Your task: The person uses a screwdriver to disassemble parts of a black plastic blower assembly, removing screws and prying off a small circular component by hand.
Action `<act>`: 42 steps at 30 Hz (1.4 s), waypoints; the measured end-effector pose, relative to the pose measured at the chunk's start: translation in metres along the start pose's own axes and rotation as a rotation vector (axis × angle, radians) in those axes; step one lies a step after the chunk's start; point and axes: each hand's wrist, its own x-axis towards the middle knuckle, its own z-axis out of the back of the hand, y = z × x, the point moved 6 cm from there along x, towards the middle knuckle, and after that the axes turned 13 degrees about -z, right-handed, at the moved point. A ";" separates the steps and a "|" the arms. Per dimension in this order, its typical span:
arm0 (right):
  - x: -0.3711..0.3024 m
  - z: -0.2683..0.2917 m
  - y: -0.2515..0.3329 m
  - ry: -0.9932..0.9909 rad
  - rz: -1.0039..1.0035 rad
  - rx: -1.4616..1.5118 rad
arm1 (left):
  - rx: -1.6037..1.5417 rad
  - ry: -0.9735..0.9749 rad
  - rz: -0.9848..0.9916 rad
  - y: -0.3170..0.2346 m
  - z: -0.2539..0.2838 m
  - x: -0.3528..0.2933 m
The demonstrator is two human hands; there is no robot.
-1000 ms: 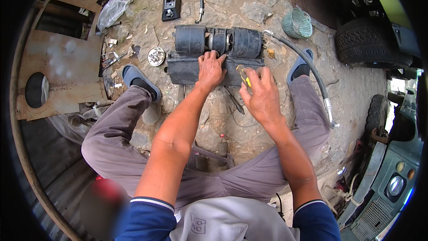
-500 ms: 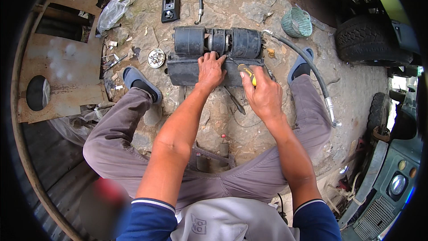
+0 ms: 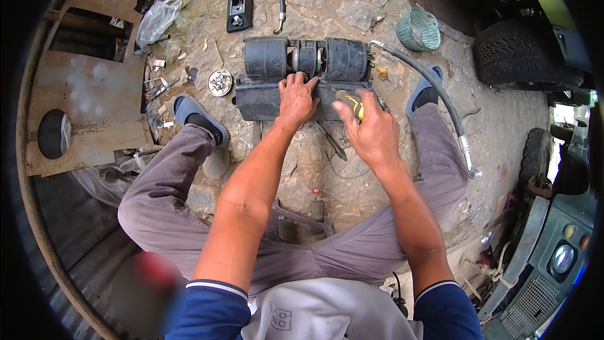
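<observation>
My left hand (image 3: 297, 97) presses flat on the black blower housing (image 3: 302, 79) lying on the stone ground between my feet, while my right hand (image 3: 371, 132) is clamped on a yellow-handled screwdriver (image 3: 351, 103) at its right end. If the tip slips, I judge it could gouge the housing or jab my left fingers close by.

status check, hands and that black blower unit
Left hand pressed on the blower unit. Right hand grips a yellow-handled tool at its front. Nothing in the way.
</observation>
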 end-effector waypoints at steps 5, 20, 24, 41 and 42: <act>-0.004 0.007 0.007 -0.122 0.235 -0.001 | 0.015 0.019 0.005 0.003 -0.003 -0.001; 0.003 -0.004 -0.006 -0.070 0.107 0.067 | 0.027 -0.014 -0.008 0.003 -0.005 0.002; 0.002 0.005 -0.017 -0.129 0.081 0.187 | -0.009 -0.120 0.057 0.001 -0.005 0.008; 0.024 0.021 -0.070 -0.057 -0.200 0.423 | 0.007 -0.144 0.465 -0.009 -0.024 0.030; 0.024 0.021 -0.070 -0.052 -0.204 0.416 | 0.003 -0.133 0.504 -0.009 -0.025 0.032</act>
